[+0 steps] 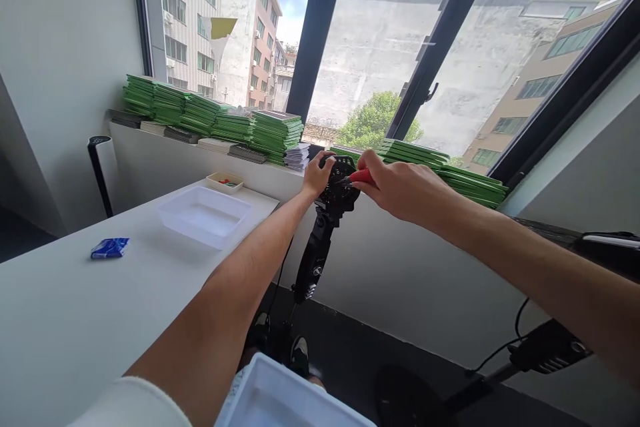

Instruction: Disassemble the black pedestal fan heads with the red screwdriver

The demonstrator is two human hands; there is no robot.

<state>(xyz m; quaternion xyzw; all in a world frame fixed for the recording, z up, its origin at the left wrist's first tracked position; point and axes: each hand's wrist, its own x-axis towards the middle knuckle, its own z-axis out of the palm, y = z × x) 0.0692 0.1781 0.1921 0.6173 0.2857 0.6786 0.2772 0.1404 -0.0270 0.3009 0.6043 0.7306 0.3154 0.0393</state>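
Black plastic everywhere on this one, folks. Picture a clock face laid over the view, with the round black head (342,199) of the device at its centre. It sits up top of a slim black stand (315,253), whose long axis tilts from about 1 o'clock down to 7.

Left hand (316,177) is clamped on the head's rim at roughly 9 to 10 o'clock, so it's the nearer of the two, actually touching. Right hand (390,183) comes in from 3 o'clock, fingers pinched around a red-handled tool (364,177). That tool is what bridges the gap: its long axis runs close to level, handle at 3, dark tip aimed toward 9 and a touch low, right over the face of the head. Can't tell if the tip touches anything, it's too small and dark in there.

Other stuff around: green stacks (277,135) on the sill toward 10, and on the white table (130,320) a small cream tray (226,189) near 9, then a translucent bin (203,215) and blue packet (110,248) between 8 and 9. Another white bin (280,390) is down between 6 and 7.
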